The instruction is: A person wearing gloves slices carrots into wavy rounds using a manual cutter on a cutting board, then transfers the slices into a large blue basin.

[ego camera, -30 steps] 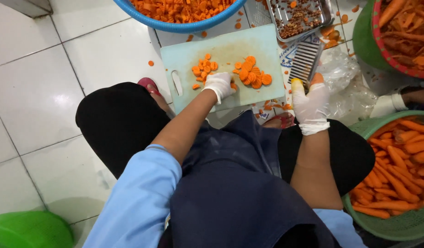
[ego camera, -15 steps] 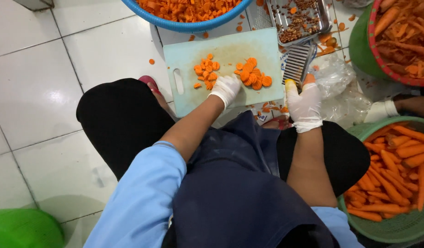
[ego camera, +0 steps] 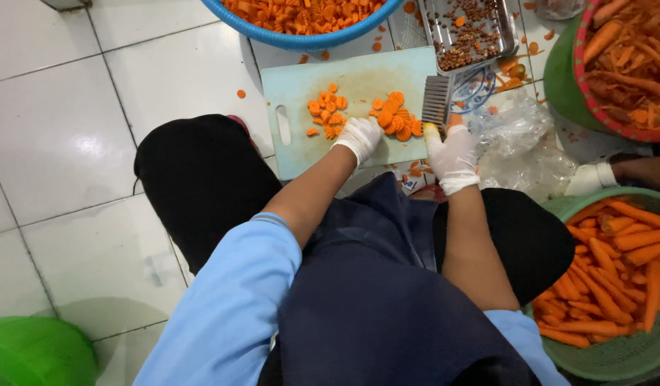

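R hand [ego camera: 451,154] clenched on crinkle cutter [ego camera: 437,100] at cutting board [ego camera: 294,93] right edge, blade long axis pointing away from body; L hand [ego camera: 358,136] fingers curled, pressing on carrot slices [ego camera: 398,121] mid-board, just left of blade, so L is nearer.

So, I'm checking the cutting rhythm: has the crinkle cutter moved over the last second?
Yes: the crinkle cutter, held by the right hand, has shifted left, toward the right edge of the cutting board.
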